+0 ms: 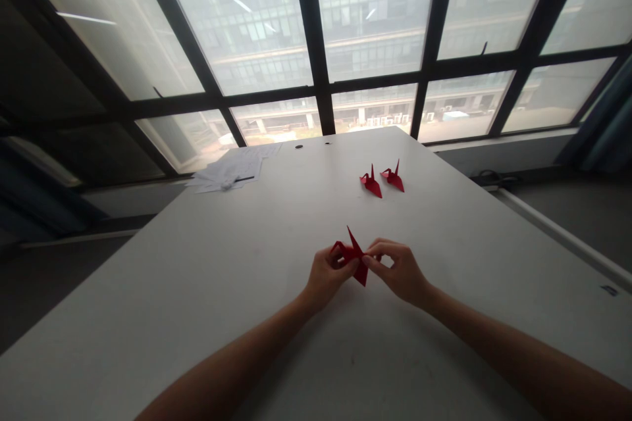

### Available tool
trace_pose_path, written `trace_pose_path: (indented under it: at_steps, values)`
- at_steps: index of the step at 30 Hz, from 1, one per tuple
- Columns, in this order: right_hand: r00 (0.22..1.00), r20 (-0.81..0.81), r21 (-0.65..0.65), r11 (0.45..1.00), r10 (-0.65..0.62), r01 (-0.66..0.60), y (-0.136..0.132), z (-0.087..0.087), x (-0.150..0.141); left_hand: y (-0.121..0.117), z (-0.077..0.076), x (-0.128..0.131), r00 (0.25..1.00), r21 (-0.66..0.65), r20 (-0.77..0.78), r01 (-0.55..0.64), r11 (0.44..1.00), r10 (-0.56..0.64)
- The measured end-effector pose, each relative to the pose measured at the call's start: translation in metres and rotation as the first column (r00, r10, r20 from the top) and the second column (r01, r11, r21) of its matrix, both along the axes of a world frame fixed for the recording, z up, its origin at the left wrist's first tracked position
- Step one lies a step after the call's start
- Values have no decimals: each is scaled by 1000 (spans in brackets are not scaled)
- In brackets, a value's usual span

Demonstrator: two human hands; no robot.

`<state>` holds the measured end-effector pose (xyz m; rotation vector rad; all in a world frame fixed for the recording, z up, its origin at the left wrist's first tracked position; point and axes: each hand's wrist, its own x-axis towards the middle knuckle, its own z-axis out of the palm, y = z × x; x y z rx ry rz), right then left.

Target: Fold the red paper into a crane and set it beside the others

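Note:
Between my two hands is a red origami crane (354,254), its pointed tail sticking up and its bent head to the left. My left hand (328,273) pinches the body from the left, thumb in front. From the right, my right hand (397,270) pinches the crane near the base of the tail with thumb and forefinger, which form a ring. Farther back on the white table (276,237), two finished red cranes stand side by side: the left crane (372,184) and the right crane (394,179).
Loose white papers (232,168) with a dark pen (243,179) lie at the table's far left. A round dark grommet (299,147) sits near the far edge. Dark-framed windows (320,46) rise beyond the table. A small dark label (609,290) is at the right edge.

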<state>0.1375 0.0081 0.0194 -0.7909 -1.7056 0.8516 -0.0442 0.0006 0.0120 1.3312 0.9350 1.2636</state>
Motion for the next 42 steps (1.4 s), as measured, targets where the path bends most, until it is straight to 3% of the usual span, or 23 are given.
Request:
trace_pose_path:
  at_steps: [10, 23, 32, 42]
  values:
    - [999, -38, -33, 999, 20, -22, 3, -4, 0, 2, -4, -2, 997, 21, 67, 35, 999, -36]
    - [987, -158, -162, 986, 9, -34, 8, -9, 0, 2, 5, 0, 993, 41, 3, -114, 993, 114]
    - [982, -187, -199, 979, 1, -39, 12, -12, -1, 4, 1, 0, 977, 52, -54, -202, 978, 204]
    - [963, -269, -310, 946, 14, -100, 11, -10, 0, 3, 3, 1, 989, 51, -19, -144, 988, 145]
